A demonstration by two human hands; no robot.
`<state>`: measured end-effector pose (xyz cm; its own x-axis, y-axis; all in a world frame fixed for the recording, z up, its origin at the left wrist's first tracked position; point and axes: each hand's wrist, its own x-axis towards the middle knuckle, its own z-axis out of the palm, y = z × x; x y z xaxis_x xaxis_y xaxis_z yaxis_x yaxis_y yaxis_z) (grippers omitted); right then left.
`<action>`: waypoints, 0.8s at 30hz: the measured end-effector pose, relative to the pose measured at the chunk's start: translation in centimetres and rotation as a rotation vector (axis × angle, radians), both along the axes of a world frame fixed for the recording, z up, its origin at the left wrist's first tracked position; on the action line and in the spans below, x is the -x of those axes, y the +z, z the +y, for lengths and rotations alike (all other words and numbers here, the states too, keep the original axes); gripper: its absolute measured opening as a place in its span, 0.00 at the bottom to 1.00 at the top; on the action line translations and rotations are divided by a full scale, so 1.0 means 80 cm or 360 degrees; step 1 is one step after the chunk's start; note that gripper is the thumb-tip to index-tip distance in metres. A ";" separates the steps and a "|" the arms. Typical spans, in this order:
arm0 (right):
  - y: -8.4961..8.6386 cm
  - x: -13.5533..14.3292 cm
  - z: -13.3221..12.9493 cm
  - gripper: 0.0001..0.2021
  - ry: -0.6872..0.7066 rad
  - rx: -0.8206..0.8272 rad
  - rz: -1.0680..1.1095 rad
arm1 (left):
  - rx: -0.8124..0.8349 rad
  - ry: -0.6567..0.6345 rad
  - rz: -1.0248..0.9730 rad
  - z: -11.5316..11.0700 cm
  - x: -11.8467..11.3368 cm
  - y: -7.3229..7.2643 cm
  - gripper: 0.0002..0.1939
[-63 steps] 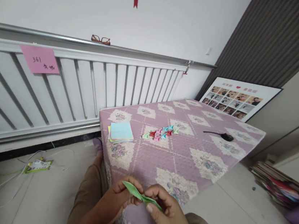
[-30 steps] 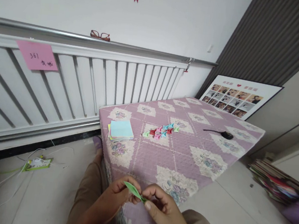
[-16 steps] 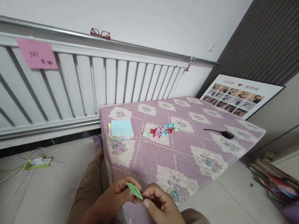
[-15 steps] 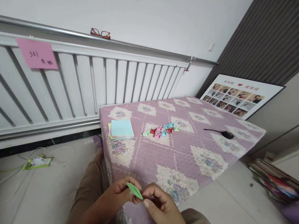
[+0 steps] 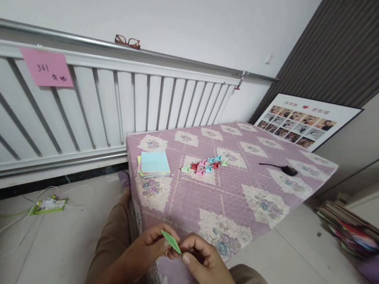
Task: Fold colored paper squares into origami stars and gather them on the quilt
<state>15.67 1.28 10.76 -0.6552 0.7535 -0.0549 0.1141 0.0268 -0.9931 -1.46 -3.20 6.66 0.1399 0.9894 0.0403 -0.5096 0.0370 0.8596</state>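
Left hand [image 5: 148, 248] and right hand [image 5: 207, 265] pinch part-folded green paper [image 5: 171, 241]; origami figures [image 5: 208, 168] look done at one o'clock, square sheets [image 5: 155, 162] lie unfolded at eleven.

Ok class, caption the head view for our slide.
Left hand and right hand hold folded green paper by a floral tablecloth.

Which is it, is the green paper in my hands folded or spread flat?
Folded: the green paper shows as a narrow, pointed shape between the left hand and right hand, unlike the flat square sheets nearby.
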 end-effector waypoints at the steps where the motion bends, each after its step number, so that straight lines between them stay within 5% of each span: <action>1: 0.000 0.000 0.000 0.15 0.0005 -0.0002 0.0008 | 0.0003 0.0002 -0.0008 0.000 -0.001 0.000 0.06; 24: 0.002 0.002 -0.001 0.14 -0.0035 0.0001 -0.0018 | 0.0013 -0.0017 0.0091 -0.001 0.004 0.001 0.07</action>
